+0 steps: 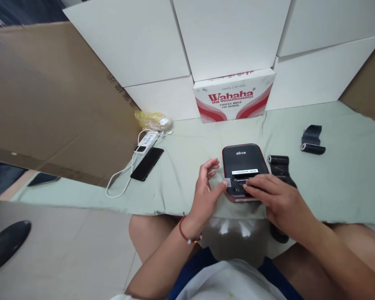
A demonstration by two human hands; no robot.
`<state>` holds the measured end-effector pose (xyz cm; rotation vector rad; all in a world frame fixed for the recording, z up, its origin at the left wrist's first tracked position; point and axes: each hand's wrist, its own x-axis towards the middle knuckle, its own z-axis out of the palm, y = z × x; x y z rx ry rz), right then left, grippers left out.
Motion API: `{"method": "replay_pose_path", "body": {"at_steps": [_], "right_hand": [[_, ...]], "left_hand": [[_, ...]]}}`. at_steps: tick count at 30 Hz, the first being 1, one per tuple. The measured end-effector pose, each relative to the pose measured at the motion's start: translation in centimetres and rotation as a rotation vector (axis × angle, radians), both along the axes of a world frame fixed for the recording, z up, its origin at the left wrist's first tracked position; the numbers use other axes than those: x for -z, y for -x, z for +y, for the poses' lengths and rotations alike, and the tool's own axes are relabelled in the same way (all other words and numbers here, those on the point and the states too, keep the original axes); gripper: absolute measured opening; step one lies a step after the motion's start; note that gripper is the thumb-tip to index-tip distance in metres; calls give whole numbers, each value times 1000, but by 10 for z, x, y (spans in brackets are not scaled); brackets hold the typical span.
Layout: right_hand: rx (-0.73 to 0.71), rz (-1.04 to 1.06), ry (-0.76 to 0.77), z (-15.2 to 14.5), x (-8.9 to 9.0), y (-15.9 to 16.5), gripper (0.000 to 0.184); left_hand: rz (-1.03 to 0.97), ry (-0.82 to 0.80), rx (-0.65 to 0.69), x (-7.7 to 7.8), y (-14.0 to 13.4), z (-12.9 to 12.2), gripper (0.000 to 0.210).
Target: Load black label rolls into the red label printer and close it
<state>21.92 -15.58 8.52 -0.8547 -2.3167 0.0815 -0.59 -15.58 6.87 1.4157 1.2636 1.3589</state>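
Note:
A black portable printer-like device [242,156] with a red rim lies face up near the table's front edge. A white label strip crosses it above a narrow slot. My left hand [206,189] is at its left side, fingers spread and apart, the thumb touching the edge by a small grey tab [227,182]. Over the slot and lower right part rests my right hand [276,198], fingers together and thumb tip close to the index finger; what they pinch, if anything, is hidden. Beside the right hand, a roll of black ribbon film [278,160] lies partly unrolled, running under that hand.
Farther right lies another black ribbon roll [313,148]. On the left are a black phone [147,164], a white power strip [147,141] with its cable and a yellow plastic bag [153,121]. A Wahaha carton [234,98] and white boxes [231,37] stand behind; cardboard [59,104] borders the left.

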Motion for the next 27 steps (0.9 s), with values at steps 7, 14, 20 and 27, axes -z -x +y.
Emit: {"method": "replay_pose_path", "body": {"at_steps": [7,14,20,27], "right_hand": [[102,-17,-17,-32,6,5,74],[122,62,35,-33,8,12,71],[113,25,90,-17,-10,3,50],[303,-561,328,82,-41,32,26]], "left_hand": [[-270,145,241,25,-2,36,94],[-277,167,270,35,-7,37,112],[-362,146,390,38,-2,39,105],[-661,230,70,22,22,78,38]]}}
